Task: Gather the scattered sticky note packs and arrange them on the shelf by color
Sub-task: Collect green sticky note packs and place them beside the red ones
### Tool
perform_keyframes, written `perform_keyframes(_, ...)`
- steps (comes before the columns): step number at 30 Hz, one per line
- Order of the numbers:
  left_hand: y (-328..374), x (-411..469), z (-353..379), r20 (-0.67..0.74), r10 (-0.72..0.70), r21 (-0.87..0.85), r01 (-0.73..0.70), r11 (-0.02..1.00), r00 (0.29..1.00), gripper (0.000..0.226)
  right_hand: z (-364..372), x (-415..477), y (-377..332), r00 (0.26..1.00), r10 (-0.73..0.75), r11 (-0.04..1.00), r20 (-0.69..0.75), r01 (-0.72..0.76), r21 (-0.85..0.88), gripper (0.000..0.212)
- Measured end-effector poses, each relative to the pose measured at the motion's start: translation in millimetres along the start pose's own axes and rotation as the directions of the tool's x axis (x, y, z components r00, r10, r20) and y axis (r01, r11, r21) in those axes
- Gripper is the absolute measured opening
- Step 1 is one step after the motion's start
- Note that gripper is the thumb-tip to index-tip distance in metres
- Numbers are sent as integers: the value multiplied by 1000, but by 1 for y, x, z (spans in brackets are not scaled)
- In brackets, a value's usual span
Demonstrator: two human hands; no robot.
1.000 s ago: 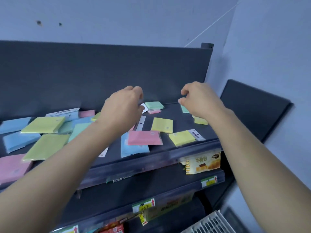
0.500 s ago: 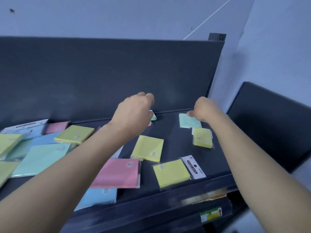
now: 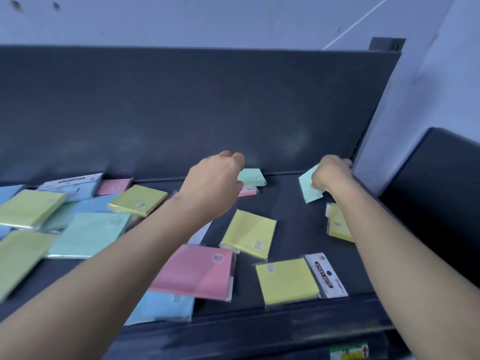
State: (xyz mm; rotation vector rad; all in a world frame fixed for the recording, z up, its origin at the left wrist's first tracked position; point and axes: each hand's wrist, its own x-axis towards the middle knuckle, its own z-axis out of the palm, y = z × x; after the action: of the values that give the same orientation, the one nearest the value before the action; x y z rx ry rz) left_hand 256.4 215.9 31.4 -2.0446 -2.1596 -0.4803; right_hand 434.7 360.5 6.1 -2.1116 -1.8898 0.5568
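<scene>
A dark shelf (image 3: 293, 222) stands against a pale wall (image 3: 207, 19). It has a tall dark back board (image 3: 181, 113). Sticky note packs lie all over the shelf.

The right hand (image 3: 333, 175) is at 1 o'clock, in the far corner of the shelf. Its fingers and thumb pinch a green pack (image 3: 309, 189). That pack tips up off the shelf.

The left hand (image 3: 215, 183) is at 12 o'clock, near the back board. Its fingers are curled under, and it is hard to tell if it holds anything. A second green pack (image 3: 253, 176) lies just beside its knuckles. A small pink pack (image 3: 248, 193) sits right in front of that one.

In the middle lies a yellow pack (image 3: 249, 233). At 6 o'clock a big pink pack (image 3: 194, 271) lies partly on a blue pack (image 3: 163, 307). At 5 o'clock is a tagged yellow pack (image 3: 287, 280). Its white tag (image 3: 326, 275) says STICKY NOTE. At 3 o'clock a side yellow pack (image 3: 337, 224) peeks out from under the right arm.

At 9 o'clock is a heap (image 3: 88, 229) of yellow, green, blue and pink packs. Some lie over others.
</scene>
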Motion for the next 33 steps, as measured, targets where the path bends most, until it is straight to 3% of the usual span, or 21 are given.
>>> perform_keyframes(2,-13,-7,-4,5,-24,-2,24,1000,1000,18,-4,-13,-15,991,-67,997,-116,70,20,13)
perform_keyframes(3,-22,-10,-6,16,-46,-3,46,999,999,18,-8,-24,-27,981,-118,992,-157,123,21,11)
perform_keyframes(5,-45,-19,-13,56,-101,-14,102,995,993,21,-12,-48,-55,954,-237,969,-182,245,22,27)
perform_keyframes(9,-106,-40,-32,153,-212,16,212,977,965,33,-9,-87,-103,868,-467,880,-169,476,13,12)
perform_keyframes(11,-140,-55,-42,259,-270,50,266,963,928,39,1,-104,-124,814,-569,817,-115,576,28,16)
perform_keyframes(16,-197,-88,-47,507,-356,108,352,930,785,64,28,-146,-161,702,-711,700,-29,712,56,24)
perform_keyframes(19,-213,-95,-43,551,-352,111,351,930,757,79,34,-166,-172,660,-751,659,6,750,51,19)
perform_keyframes(26,-225,-96,-40,490,-289,120,265,957,822,79,34,-201,-174,668,-744,668,-17,744,29,18)
perform_keyframes(30,-224,-99,-57,299,-165,-38,184,982,940,24,29,-215,-167,718,-685,722,-122,692,16,13)
perform_keyframes(33,-216,-100,-77,126,-81,-187,104,977,989,12,25,-224,-158,763,-588,783,-269,620,47,14)
